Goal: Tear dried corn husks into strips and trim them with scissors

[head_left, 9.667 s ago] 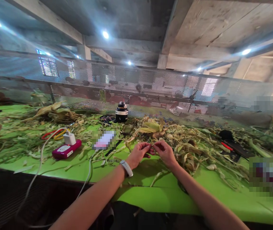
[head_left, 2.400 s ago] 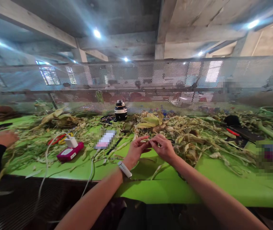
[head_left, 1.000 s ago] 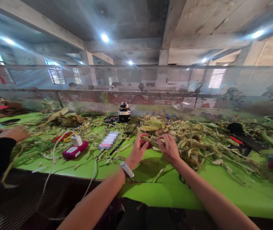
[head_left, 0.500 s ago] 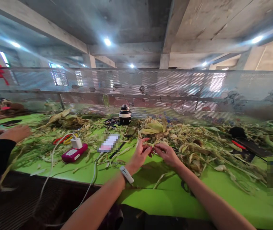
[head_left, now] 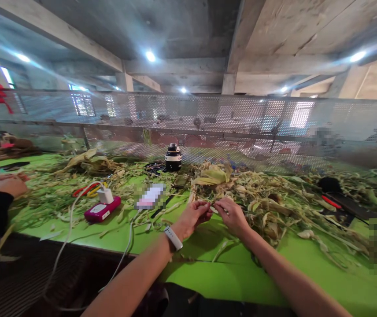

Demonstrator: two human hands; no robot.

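Observation:
My left hand [head_left: 195, 215], with a white band on the wrist, is closed in a pinch. Facing it, fingertips almost meeting, my right hand [head_left: 232, 215] pinches too. Between them shows a small pale strip of corn husk [head_left: 213, 210], mostly covered by the fingers. Both hands are just above the green tabletop [head_left: 208, 281]. Right behind them lies a heap of dried corn husks [head_left: 251, 193], with a broad yellowish husk [head_left: 213, 175] on top.
Left of my hands are a phone [head_left: 150, 197] on a cable, a magenta power block [head_left: 102, 210] with a white charger [head_left: 105, 195], and orange-handled scissors [head_left: 91, 190]. A black bottle [head_left: 173, 157] stands before the mesh partition [head_left: 188, 110]. A co-worker's hands [head_left: 5, 185] are at far left.
My left hand's fingers have curled from spread to a closed pinch. My right hand stays close to its place. The co-worker's hands have shifted left.

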